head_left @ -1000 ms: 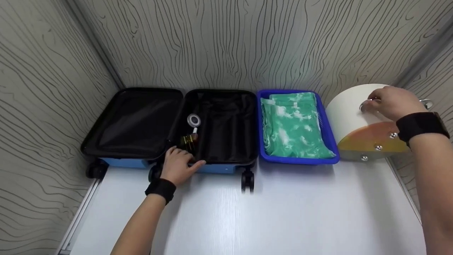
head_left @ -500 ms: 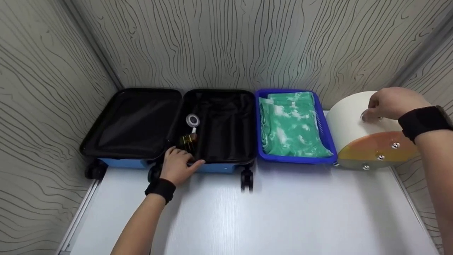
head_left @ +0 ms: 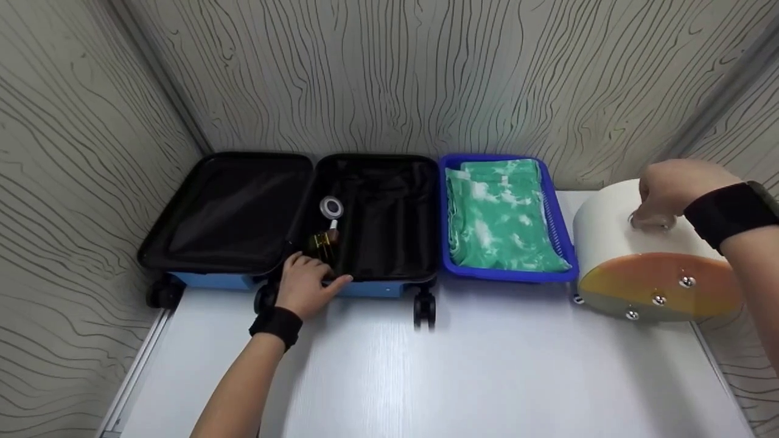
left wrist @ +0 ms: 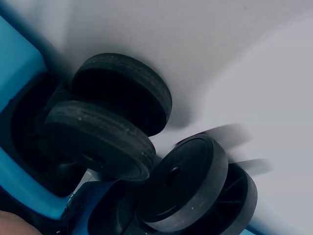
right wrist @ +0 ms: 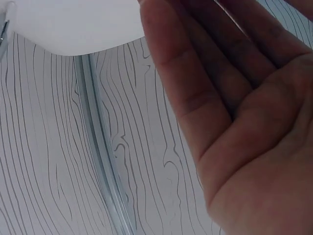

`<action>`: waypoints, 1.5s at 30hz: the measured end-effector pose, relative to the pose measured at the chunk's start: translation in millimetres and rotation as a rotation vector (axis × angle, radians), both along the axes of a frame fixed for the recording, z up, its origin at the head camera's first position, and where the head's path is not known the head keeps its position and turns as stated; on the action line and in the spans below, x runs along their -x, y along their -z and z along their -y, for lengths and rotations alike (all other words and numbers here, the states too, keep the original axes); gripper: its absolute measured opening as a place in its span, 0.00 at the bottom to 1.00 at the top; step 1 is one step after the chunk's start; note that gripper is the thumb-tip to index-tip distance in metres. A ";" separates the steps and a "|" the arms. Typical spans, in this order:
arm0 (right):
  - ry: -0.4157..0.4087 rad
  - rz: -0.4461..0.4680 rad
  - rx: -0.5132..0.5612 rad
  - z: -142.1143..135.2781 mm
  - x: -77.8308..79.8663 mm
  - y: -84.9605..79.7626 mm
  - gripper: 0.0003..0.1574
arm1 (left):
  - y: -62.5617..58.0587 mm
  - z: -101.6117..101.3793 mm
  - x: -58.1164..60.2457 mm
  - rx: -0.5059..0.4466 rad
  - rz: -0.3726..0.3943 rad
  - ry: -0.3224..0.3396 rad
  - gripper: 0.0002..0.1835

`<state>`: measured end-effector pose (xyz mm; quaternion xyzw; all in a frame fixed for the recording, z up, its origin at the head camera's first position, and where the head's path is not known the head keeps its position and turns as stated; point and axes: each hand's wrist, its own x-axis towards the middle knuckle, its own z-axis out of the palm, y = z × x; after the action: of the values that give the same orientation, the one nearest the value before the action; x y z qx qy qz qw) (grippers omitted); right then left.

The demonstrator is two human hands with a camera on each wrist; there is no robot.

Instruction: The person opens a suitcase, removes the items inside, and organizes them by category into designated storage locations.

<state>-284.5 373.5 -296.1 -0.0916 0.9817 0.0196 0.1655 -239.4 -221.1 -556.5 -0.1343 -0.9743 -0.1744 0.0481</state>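
The white box [head_left: 651,277] sits nearer than a second ago, at the scene's right, just right of the blue basket [head_left: 516,275]. Its coloured face points to the near side, long axis running left to right. The right hand [head_left: 688,187], fingers curled, holds its top; the left hand [head_left: 305,285], fingers loose, rests well apart on the suitcase's [head_left: 371,289] near rim.
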 end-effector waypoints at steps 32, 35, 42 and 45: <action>-0.036 0.178 0.027 8.9 -31.8 8.0 0.12 | -0.9 0.1 -1.3 -0.021 -0.026 0.010 0.38; -0.039 0.209 0.047 14.8 -33.4 8.9 0.11 | -0.5 0.6 -1.1 -0.019 -0.025 0.011 0.38; -0.096 0.243 0.069 36.5 -40.6 11.4 0.16 | 0.5 1.1 -1.0 -0.008 -0.018 0.009 0.39; -0.119 0.249 0.079 47.6 -41.9 11.7 0.18 | 0.0 0.6 -1.2 -0.007 -0.017 0.006 0.39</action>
<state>-242.7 325.9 -307.8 -0.1579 0.9464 -0.0209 0.2810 -238.2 -221.7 -556.5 -0.1388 -0.9727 -0.1770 0.0565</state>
